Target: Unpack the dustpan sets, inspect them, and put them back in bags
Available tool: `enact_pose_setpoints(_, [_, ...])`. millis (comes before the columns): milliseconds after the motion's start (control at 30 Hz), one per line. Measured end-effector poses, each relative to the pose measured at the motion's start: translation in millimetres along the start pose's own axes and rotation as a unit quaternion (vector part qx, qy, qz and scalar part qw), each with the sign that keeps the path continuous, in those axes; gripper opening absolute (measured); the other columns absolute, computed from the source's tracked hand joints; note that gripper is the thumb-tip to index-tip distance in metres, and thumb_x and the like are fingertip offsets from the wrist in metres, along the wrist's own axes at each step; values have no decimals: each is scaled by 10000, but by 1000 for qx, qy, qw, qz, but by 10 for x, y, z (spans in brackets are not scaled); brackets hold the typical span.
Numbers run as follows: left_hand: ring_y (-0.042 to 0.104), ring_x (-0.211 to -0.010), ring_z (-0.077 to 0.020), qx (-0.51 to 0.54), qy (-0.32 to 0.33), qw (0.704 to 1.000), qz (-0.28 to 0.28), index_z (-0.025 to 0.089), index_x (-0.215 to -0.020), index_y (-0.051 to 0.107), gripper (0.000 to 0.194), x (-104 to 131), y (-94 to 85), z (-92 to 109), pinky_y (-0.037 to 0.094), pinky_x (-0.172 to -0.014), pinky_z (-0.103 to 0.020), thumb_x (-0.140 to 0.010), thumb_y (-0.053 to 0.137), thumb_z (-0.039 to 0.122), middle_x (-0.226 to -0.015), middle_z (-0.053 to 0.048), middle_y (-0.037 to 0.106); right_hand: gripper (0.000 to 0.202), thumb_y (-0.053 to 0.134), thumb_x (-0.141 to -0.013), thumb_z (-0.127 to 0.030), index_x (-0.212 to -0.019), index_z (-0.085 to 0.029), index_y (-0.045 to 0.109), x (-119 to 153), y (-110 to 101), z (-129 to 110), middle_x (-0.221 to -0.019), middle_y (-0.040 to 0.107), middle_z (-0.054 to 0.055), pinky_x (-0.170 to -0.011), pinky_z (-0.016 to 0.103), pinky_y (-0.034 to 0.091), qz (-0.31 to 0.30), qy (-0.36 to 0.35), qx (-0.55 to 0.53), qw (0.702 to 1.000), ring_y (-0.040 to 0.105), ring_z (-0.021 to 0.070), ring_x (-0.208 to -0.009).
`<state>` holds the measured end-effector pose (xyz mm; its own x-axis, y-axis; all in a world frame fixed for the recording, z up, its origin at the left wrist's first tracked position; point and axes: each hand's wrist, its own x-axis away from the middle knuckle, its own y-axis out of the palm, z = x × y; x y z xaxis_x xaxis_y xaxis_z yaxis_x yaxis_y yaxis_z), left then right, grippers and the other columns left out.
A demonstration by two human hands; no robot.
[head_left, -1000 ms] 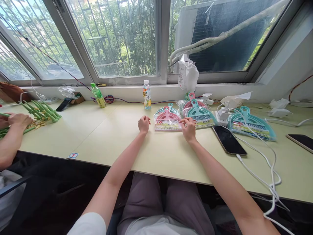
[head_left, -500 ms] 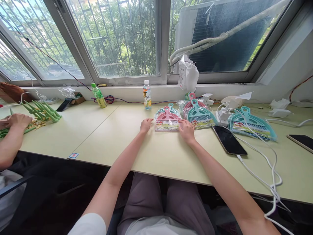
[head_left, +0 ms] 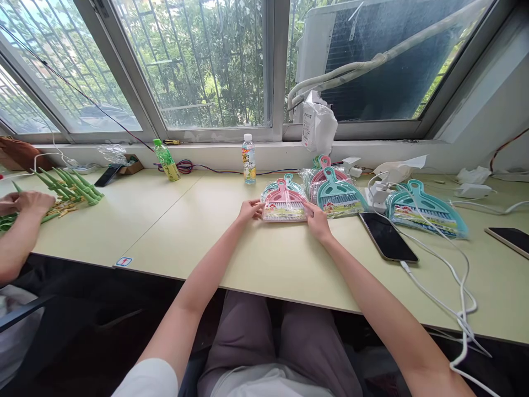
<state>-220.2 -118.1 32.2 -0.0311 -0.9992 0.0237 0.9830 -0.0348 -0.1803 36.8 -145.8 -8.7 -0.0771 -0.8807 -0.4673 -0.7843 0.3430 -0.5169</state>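
Note:
A pink dustpan and brush set (head_left: 284, 205) in clear wrap lies on top of a teal one, with a printed label across its bristles. My left hand (head_left: 251, 210) grips its left edge, fingers on the wrap. At the right edge, my right hand (head_left: 317, 220) holds the same pink set between thumb and fingers. Just behind and to the right is a pile of wrapped sets, with a teal set (head_left: 339, 193) at the front and a pink one behind it. Another teal stack (head_left: 425, 212) lies further right.
A phone (head_left: 388, 237) with white cables (head_left: 458, 275) lies right of my hands. Behind stand a clear-capped bottle (head_left: 248, 161) and a green bottle (head_left: 167, 161). At far left, another person's hands (head_left: 35, 205) are beside green stalks (head_left: 72, 187).
My left hand has moved right onto the edge of the pink set, and my right hand has closed on its right side. The pink set's front looks slightly lifted.

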Motion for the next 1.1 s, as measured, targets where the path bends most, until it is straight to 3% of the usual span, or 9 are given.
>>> enact_pose_setpoints(267, [684,-805,-193,63,39,994,-77,118,-950,696,506,78,16,62,530,-707,-291,-631,797,498,-937,-115,733,551,368,-792,-52,-1258,-183,633,55,-117,-280,-1339,606,76,-1115,445,406,32,-85,-22,996,537,216,-1275])
enact_pose_setpoints(467, [697,-911,-259,96,21,983,-157,135,-1113,681,527,186,57,147,543,-740,-338,-710,734,470,-1041,-140,730,410,380,-865,-116,-1139,-172,681,60,-118,-334,-1258,642,116,-1059,422,444,68,-92,-21,993,579,224,-1196])
enact_pose_setpoints(667, [687,-963,-265,155,51,969,-184,151,-1222,633,604,239,113,150,544,-745,-311,-716,749,459,-1139,-135,704,379,438,-903,-159,-1206,-239,649,121,-159,-434,-1394,547,60,-1121,499,322,140,-154,123,970,410,269,-1344])
enact_pose_setpoints(767, [690,-932,-236,193,64,961,-187,166,-1218,626,576,232,123,126,541,-747,-301,-726,762,432,-1121,-113,710,350,431,-929,-146,-1177,-251,655,165,-187,-490,-1333,601,46,-1098,462,335,79,-249,161,952,453,253,-1308])
enact_pose_setpoints(867, [692,-849,-203,211,56,960,-174,155,-1200,622,553,227,120,117,538,-719,-293,-725,775,393,-1051,-104,724,297,418,-959,-165,-1129,-226,654,187,-181,-510,-1117,701,53,-967,388,423,8,-300,159,941,590,226,-1089])
enact_pose_setpoints(1100, [694,-832,-205,241,44,959,-140,133,-1108,646,454,169,111,85,531,-731,-311,-726,770,345,-1005,-104,729,241,402,-992,-234,-985,-182,637,186,-198,-511,-943,719,60,-867,348,390,31,-274,177,945,610,218,-919])
